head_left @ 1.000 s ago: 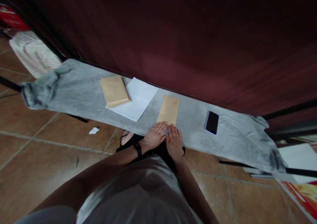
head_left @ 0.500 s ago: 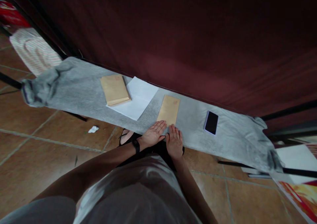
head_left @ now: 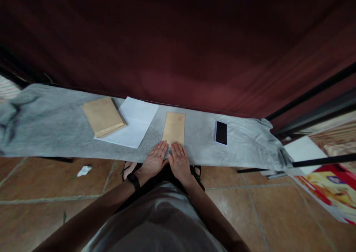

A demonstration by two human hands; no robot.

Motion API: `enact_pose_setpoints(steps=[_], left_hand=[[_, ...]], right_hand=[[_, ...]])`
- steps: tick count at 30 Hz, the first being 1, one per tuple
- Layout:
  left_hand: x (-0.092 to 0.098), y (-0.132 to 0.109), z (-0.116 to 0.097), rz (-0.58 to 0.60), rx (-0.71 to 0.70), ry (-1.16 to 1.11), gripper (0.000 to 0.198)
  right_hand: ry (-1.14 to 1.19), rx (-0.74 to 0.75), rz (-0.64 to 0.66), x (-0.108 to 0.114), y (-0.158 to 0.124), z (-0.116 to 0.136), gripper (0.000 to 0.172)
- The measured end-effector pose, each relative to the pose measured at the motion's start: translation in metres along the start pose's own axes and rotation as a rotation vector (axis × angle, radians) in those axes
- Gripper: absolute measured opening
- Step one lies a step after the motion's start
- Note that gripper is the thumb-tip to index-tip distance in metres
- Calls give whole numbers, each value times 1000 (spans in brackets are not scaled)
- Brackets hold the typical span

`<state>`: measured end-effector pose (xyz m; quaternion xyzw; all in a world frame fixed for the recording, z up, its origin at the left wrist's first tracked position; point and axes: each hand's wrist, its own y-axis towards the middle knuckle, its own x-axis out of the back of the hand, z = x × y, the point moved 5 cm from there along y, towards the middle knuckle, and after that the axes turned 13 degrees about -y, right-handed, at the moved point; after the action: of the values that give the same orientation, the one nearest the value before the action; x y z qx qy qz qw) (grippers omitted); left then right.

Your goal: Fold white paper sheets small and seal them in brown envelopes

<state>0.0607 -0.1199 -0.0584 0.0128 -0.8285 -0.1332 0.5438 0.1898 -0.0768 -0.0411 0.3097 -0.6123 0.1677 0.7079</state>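
Note:
A brown paper envelope (head_left: 174,127) lies flat on the grey cloth in front of me, with a faint reddish mark near its far right corner. My left hand (head_left: 155,158) rests flat over its near left corner, fingers stretched out; a black band circles that wrist. Beside it, my right hand (head_left: 178,163) lies flat on the envelope's near edge, fingers extended and thumb close to the left one. Both palms cover the near end of the envelope. To the left, a stack of brown envelopes (head_left: 104,114) sits partly on white paper sheets (head_left: 140,122).
A phone (head_left: 221,133) with a dark screen lies to the right on the cloth-covered bench (head_left: 200,140). Behind it hangs a dark red curtain (head_left: 178,81). A crumpled white scrap (head_left: 84,170) is on the tiled floor. A colourful box (head_left: 330,189) stands at lower right.
My view has turned to the right, so the bench and its items appear shifted left and more level. Both hands stay flat at the envelope's near end.

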Motion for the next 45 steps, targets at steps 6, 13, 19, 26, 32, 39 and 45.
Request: enact_pose_setpoints(steps=[6, 13, 19, 26, 32, 39, 45], left_hand=[[3, 0, -4, -9, 16, -10, 62], [9, 1, -4, -29, 38, -13, 61], [3, 20, -25, -3, 6, -69, 55], [-19, 55, -36, 110, 30, -129, 62], [-21, 94, -1, 167, 99, -114, 60], [-16, 144, 19, 96, 121, -63, 56], [-13, 162, 31, 100, 213, -51, 57]], right_hand=[[-18, 6, 13, -6, -3, 0, 53], [-20, -56, -10, -5, -12, -24, 52], [-46, -61, 10, -11, -15, -28, 53], [-46, -40, -10, -15, -16, -28, 53], [-27, -53, -43, -11, -14, -28, 53], [-22, -48, -77, -9, -16, -26, 53], [-16, -38, -71, -8, -16, -27, 52]])
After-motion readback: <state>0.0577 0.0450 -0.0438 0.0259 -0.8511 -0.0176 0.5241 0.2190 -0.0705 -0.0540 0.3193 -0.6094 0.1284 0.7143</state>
